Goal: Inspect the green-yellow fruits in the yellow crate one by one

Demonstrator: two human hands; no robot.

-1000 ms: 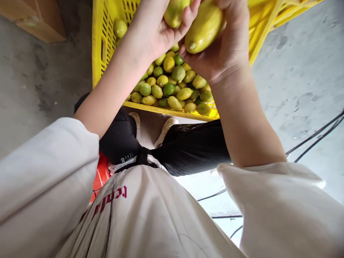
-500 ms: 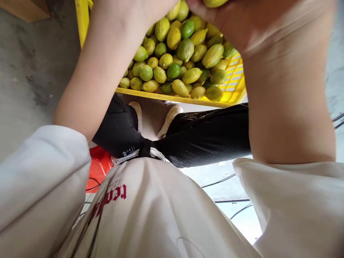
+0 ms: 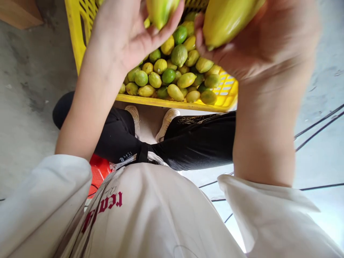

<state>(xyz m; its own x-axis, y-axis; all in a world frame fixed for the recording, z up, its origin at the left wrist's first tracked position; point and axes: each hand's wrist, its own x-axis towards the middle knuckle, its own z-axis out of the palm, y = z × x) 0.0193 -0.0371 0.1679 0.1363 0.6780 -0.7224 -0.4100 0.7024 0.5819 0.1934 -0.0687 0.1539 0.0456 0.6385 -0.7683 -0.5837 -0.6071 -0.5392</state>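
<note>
Above the fruit, my left hand [image 3: 145,39] holds a yellow-green lemon [image 3: 162,11], its fingers curled around the side and the pointed end facing me. My right hand [image 3: 258,46] grips a larger-looking yellow lemon [image 3: 228,21], tip downward, with the thumb side partly hidden by the fruit. The upper parts of both lemons are cut off by the top of the view. Below the hands, many yellow and green lemons [image 3: 185,80] lie heaped in a yellow plastic crate [image 3: 150,101] with slotted walls.
The crate stands before my legs in black trousers [image 3: 199,143]. A red plastic stool or box [image 3: 99,172] is beneath me at the left. Black cables [image 3: 319,123] run over the grey floor at the right. A brown box [image 3: 20,13] sits at the upper left.
Both hands have come up and nearer to me, bringing the lemons they hold into fuller view. The crate appears slightly further left and lower.
</note>
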